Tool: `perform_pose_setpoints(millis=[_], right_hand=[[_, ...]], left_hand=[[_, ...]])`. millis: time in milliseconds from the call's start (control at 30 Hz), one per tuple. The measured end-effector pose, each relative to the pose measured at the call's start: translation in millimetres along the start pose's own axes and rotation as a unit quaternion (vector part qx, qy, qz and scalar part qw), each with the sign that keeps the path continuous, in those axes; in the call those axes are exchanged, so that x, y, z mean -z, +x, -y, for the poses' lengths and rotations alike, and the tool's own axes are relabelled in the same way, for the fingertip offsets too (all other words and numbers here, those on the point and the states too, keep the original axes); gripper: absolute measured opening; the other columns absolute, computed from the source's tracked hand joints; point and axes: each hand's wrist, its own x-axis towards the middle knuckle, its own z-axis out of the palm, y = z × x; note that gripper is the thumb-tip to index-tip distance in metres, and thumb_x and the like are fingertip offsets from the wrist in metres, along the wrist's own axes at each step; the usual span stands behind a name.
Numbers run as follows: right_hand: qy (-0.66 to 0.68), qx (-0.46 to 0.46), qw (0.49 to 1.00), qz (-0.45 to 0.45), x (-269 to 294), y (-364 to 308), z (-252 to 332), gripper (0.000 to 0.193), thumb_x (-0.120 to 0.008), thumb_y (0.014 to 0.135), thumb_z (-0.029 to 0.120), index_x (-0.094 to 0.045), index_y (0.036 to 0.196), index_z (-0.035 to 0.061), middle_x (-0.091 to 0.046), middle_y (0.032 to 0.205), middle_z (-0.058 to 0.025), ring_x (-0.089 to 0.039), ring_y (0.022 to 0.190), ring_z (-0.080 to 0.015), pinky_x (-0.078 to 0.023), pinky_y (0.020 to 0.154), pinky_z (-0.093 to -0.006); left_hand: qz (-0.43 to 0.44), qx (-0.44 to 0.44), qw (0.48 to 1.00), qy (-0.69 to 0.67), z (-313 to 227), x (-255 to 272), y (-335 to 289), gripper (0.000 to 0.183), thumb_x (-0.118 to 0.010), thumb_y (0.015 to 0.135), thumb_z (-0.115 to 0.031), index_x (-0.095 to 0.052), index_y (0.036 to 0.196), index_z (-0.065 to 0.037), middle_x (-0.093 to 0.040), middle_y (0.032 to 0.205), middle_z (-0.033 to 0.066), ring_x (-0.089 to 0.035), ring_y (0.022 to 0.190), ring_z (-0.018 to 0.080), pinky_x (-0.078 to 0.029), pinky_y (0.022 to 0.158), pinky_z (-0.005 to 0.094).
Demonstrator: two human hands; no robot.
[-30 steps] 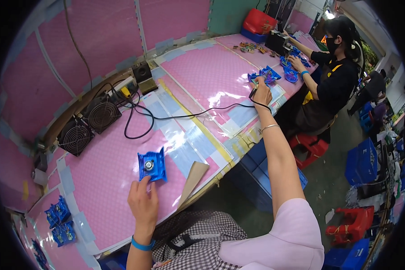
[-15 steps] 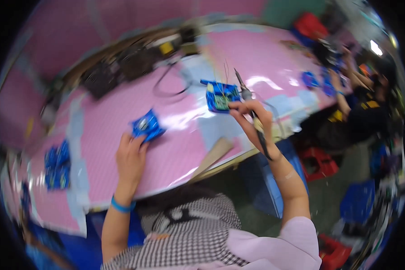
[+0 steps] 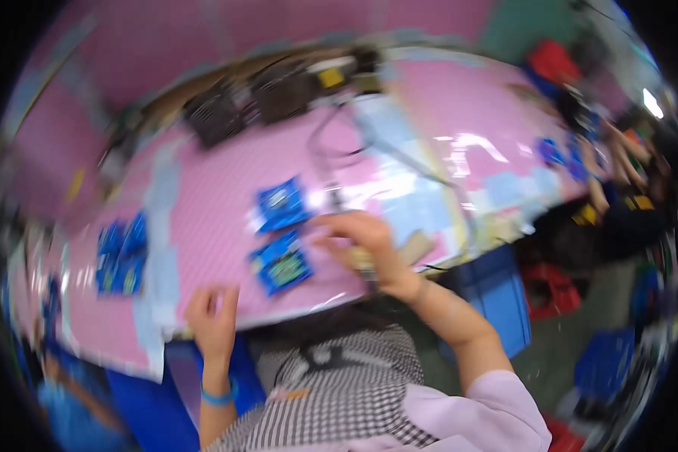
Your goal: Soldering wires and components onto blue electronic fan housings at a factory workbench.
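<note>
Left hand [image 3: 211, 320] empty, fingers loosely curled. Right hand [image 3: 365, 241] apparently round a soldering iron [image 3: 334, 198]. Blue shell [image 3: 282, 247] with green board [image 3: 286, 270] just left of those fingers, second shell [image 3: 280, 203] beyond; unjoined, wiring too blurred to judge.

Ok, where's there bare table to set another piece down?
Widest: the pink tabletop between the left pale-blue tape strip and the two blue shells. Another: the pink stretch right of the pale-blue sheets. Crowded: beside the right hand, near the shells, and the back, with dark fans.
</note>
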Motion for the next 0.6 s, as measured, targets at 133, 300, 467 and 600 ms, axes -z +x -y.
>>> perform_pose_setpoints(millis=[133,300,467,600], right_hand=[[0.121,-0.010,0.985,0.122,-35.1,27.7,-27.4,0.019,-0.061,0.076,0.009,-0.057,0.095,0.0062,-0.060,0.090,-0.0127,-0.052,0.095,-0.0318,-0.044,0.083,-0.0385],[0.133,-0.054,0.975,0.169,-5.2,11.2,-15.4,0.009,-0.061,0.076,0.008,-0.055,0.082,0.0076,-0.055,0.076,-0.0094,-0.056,0.074,-0.0254,-0.045,0.067,-0.0339],[0.119,-0.023,0.988,0.091,17.7,-11.2,5.6,0.010,-0.065,0.084,0.010,-0.060,0.092,0.0073,-0.058,0.085,-0.0090,-0.059,0.078,-0.0223,-0.047,0.068,-0.0322],[0.089,-0.101,0.990,-0.029,45.4,-26.5,21.2,0.050,-0.058,0.094,0.044,-0.053,0.121,0.0015,-0.059,0.100,-0.0079,-0.058,0.093,-0.0176,-0.047,0.079,-0.0332]], left_hand=[[0.019,-0.011,0.999,0.049,-7.6,-21.4,-12.3,0.024,-0.075,0.080,-0.018,-0.064,0.073,0.002,-0.055,0.065,0.0073,-0.050,0.060,0.0172,-0.037,0.053,0.0324],[0.065,-0.029,0.996,0.047,-11.2,-42.3,-4.7,0.031,-0.076,0.078,-0.019,-0.058,0.066,0.003,-0.052,0.061,0.0105,-0.050,0.053,0.0223,-0.036,0.051,0.0364],[0.110,0.064,0.991,-0.033,-10.8,-5.9,8.3,0.019,-0.068,0.086,-0.019,-0.056,0.075,-0.009,-0.042,0.065,-0.0038,-0.035,0.059,0.0052,-0.028,0.051,0.0246],[0.114,0.212,0.831,-0.501,-36.6,25.5,40.1,0.011,-0.053,0.094,-0.018,-0.058,0.099,-0.008,-0.050,0.086,-0.0042,-0.038,0.065,0.0027,-0.033,0.058,0.0187]])
